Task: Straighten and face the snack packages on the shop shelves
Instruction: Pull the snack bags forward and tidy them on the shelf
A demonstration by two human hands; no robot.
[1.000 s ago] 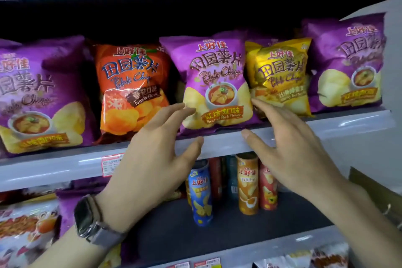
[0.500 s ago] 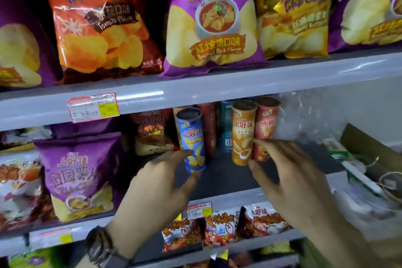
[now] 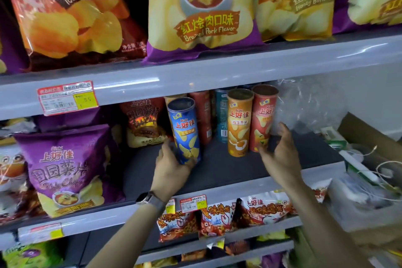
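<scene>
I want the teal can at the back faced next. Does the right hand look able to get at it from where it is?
Probably not directly. The teal can stands behind the orange can, and the right hand is on the red can. The front cans block it.

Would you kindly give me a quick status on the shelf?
Left hand wrapped on blue can. Right hand touching red can. Orange can between them, nothing blocking.
</scene>
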